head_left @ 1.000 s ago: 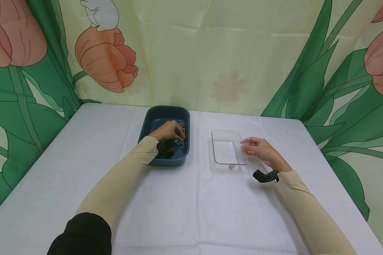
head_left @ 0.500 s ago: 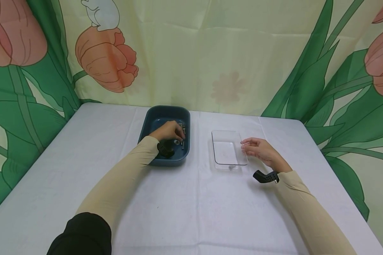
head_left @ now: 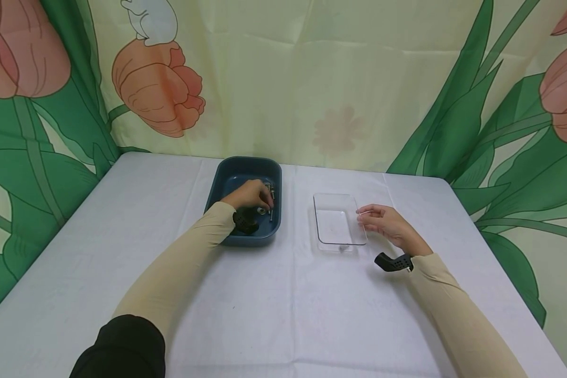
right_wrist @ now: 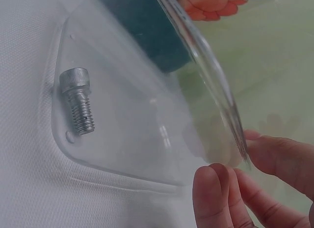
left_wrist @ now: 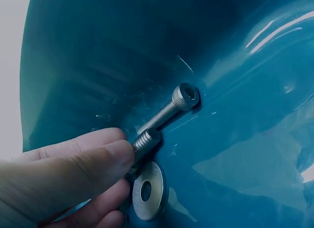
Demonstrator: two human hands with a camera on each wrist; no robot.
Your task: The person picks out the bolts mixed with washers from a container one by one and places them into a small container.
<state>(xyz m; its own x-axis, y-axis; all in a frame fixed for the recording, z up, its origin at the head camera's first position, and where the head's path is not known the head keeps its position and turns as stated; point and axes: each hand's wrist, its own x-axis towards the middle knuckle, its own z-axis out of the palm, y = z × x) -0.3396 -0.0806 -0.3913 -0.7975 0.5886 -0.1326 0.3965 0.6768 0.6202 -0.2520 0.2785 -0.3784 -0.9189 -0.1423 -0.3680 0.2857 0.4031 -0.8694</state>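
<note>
fingers of the left hand [head_left: 251, 194] are closed with the thumb in a narrow pinch around a short, threaded, silver metal shank [left_wrist: 148, 139], whose other end is hidden by them. it is held within a dark blue, round-cornered plastic tray [head_left: 248, 241], set close to the far edge of the white-clothed table [head_left: 245, 315]. just beyond the pinched shank, a slim silver socket-head screw [left_wrist: 184, 98] is seen in the tray, and a round, flat silver metal washer [left_wrist: 162, 203] beside the fingertips. to the right of the tray, apart from it, the right rim of a clear, rectangular plastic box [head_left: 340, 243] is pinched by the right hand [head_left: 388, 226]. near a corner of the box's floor, a stout silver socket-head bolt [right_wrist: 77, 100] is laid on its side.
</note>
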